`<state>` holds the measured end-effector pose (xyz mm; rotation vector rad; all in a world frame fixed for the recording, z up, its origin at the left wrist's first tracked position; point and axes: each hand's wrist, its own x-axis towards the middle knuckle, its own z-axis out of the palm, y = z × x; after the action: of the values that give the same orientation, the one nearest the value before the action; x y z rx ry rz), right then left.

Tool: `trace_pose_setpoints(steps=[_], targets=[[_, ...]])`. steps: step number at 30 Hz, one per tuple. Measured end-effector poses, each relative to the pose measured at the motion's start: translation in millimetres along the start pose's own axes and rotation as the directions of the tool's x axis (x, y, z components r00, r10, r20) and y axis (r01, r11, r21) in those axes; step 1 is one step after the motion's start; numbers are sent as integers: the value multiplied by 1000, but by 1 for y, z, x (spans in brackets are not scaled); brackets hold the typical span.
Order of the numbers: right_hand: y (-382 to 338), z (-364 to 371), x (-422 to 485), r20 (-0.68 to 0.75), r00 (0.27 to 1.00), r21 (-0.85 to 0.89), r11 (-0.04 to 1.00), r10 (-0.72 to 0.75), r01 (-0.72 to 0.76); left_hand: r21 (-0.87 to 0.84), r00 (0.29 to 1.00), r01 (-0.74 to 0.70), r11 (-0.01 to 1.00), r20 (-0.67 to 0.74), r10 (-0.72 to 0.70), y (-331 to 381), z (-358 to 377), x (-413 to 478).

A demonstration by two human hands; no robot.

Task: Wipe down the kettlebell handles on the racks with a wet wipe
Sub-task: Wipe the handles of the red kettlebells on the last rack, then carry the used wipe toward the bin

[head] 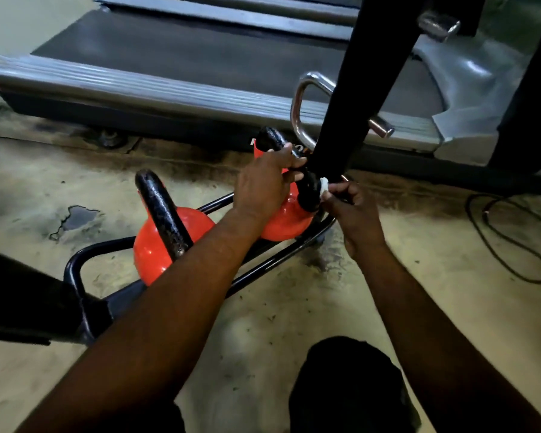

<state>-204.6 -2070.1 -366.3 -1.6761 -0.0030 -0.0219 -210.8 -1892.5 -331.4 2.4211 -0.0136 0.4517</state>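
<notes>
On a low floor rack [75, 264], the left hand [263, 182] clasps the far orange kettlebell's handle [306, 192] while the right hand [353, 214] pinches a wet wipe [324, 185] against it, where the rack's upright could snag the wipe.

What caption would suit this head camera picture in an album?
Left hand steadies an orange kettlebell on the floor rack while the right hand rubs its handle with a white wipe.

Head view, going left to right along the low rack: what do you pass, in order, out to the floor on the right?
Rack's curved end → near kettlebell → left hand gripping the far kettlebell's handle → wet wipe → right hand → black cable on the floor.
</notes>
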Motion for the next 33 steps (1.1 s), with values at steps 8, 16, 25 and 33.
trace_pose_setpoints(steps=[8,16,25,33], targets=[[-85,-41,-36,262,914,340,858,308,-386,-226,920,340,913,281,-273,60,-30,-20],[-192,-103,-112,311,831,539,635,461,-554,-328,873,460,825,334,-354,176,-102,-62],[-377,-213,-181,217,825,659,546,522,-518,-351,823,429,833,531,-200,378,-189,-42],[-461,-321,-212,-63,804,674,619,592,-404,-327,827,266,907,561,-40,517,-187,-29]])
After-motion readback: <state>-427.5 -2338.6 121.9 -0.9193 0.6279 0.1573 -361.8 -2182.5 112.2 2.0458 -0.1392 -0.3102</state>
